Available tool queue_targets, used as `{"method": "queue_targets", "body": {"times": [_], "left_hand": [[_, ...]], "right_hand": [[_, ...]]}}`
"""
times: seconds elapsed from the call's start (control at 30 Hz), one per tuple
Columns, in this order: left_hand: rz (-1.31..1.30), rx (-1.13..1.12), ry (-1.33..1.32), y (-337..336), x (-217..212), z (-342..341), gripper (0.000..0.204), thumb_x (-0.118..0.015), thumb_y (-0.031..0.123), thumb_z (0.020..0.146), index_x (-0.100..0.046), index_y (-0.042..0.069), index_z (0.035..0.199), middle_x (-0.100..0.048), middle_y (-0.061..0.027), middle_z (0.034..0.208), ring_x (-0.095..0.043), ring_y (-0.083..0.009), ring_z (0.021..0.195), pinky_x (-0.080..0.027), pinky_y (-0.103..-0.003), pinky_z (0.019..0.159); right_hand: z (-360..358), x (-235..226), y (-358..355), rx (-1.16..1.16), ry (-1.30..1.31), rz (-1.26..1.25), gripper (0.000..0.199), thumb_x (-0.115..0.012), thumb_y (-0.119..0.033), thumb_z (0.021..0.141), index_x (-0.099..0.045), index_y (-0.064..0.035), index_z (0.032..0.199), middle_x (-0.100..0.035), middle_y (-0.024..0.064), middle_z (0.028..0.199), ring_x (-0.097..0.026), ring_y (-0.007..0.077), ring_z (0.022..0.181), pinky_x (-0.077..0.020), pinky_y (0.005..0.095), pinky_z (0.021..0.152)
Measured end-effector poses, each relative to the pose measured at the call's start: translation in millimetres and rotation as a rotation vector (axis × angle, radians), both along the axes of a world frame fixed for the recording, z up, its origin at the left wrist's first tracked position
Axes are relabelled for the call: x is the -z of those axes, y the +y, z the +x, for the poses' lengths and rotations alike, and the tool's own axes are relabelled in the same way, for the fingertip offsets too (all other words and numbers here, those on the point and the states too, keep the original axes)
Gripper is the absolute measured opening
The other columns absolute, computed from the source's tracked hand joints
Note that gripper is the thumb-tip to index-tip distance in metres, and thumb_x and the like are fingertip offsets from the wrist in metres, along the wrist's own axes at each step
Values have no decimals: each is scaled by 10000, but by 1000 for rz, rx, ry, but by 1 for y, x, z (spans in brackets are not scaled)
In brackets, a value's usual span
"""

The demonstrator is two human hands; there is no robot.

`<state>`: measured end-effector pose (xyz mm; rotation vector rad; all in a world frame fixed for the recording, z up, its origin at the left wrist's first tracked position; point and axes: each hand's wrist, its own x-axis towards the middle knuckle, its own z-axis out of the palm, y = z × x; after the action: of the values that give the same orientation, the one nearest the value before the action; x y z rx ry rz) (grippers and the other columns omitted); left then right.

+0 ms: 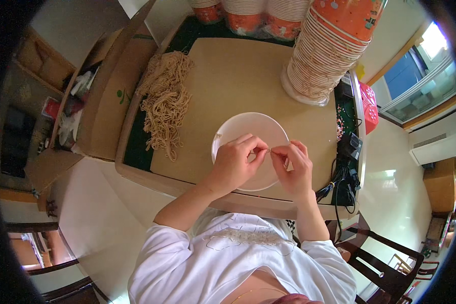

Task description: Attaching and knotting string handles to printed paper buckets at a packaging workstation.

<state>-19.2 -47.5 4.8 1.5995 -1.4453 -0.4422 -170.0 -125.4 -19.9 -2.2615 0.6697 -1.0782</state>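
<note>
Two hands, left hand (236,163) and right hand (292,169), are pinched together on one tiny thing, held level between them over the white bowl (238,126).

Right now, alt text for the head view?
Both hands, left hand and right hand, pinch something tiny between fingertips over a white bowl on a tan board. A pile of tan strings lies left; a stack of paper bowls stands behind.

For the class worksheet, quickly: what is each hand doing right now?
Left hand: fingers pinched shut on something tiny over the white bowl.
Right hand: pinched on the same tiny thing.
</note>
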Motion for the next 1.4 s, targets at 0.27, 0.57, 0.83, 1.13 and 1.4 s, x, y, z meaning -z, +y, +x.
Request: {"method": "queue_targets", "body": {"times": [0.27, 0.57, 0.83, 1.13, 1.4], "left_hand": [[-11, 8, -42, 1, -4, 0, 45, -654, 56, 807, -624, 49, 839, -615, -60, 780, -587, -174, 634, -465, -290, 556], [-17, 13, -11, 1, -5, -1, 97, -674, 53, 774, -641, 71, 864, -618, -46, 776, -576, -174, 617, -469, -292, 555], [-87, 16, -138, 1, 1, 0, 151, -698, 53, 754, -658, 92, 895, -624, -43, 767, -594, -180, 632, -473, -284, 542], [-108, 25, -180, 1, -2, 6, 91, -693, 80, 738, -632, 96, 804, -630, -29, 759, -634, -215, 697, -508, -329, 604], [67, 58, 190, 8, 2, 11, 87, -649, 78, 854, -683, 30, 919, -638, -43, 737, -545, -97, 598, -450, -263, 543]], "right_hand": [[2, -1, 2, 15, -17, 22, 87, -685, -46, 789, -631, -82, 847, -625, 36, 683, -585, 180, 609, -404, 349, 833], [1, -3, 2, 16, -28, 53, 98, -683, 24, 752, -616, -38, 790, -538, 39, 646, -509, 172, 630, -418, 321, 809], [1, 0, -1, 15, -62, -39, 95, -672, 31, 754, -619, -38, 791, -550, 47, 667, -507, 189, 615, -415, 320, 816], [-5, -4, -3, -5, 38, 15, 108, -687, -28, 771, -612, -71, 836, -609, 43, 754, -551, 242, 699, -422, 357, 843], [4, -5, 2, -32, 4, 121, 85, -664, 24, 768, -610, -26, 811, -594, 58, 717, -536, 191, 647, -436, 315, 774]]}}
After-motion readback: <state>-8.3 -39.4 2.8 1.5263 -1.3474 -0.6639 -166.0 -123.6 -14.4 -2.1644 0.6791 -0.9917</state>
